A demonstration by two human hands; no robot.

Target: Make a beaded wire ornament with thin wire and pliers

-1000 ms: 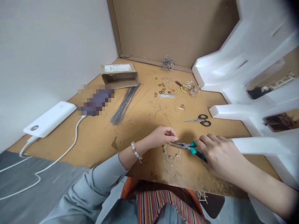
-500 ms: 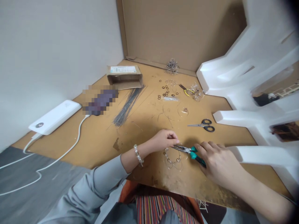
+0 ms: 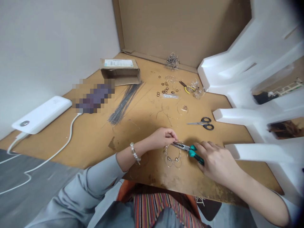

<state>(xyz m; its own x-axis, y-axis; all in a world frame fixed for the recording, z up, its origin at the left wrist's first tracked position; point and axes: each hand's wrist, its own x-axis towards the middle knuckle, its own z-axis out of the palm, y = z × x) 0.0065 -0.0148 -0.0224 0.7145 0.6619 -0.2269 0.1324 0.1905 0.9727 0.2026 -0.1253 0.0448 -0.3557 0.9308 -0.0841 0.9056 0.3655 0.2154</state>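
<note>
Wrapped around the teal-and-black handles of a pair of pliers (image 3: 193, 152) is my right hand (image 3: 215, 161). The pliers' jaws point left, meeting the fingertips of my left hand (image 3: 163, 138). Those fingers are pinched on thin wire at the jaw tips; how much the jaws grip is too small to tell. Just below hangs or lies a loop of wire with clear beads (image 3: 171, 159), joined by several smaller wire loops. A beaded bracelet (image 3: 135, 153) circles my left wrist.
Scissors (image 3: 203, 123) lie beyond my right hand. Farther back are yellow-handled pliers (image 3: 186, 88), small dark rings (image 3: 165, 91) and tangled wire (image 3: 173, 61). A bundle of grey wires (image 3: 124, 103), a cardboard box (image 3: 121, 72) and a white power bank (image 3: 42, 114) occupy the left.
The view has shifted, so everything sits farther left and slightly higher. My hands, the pliers and the beaded wire keep nearly the same arrangement.
</note>
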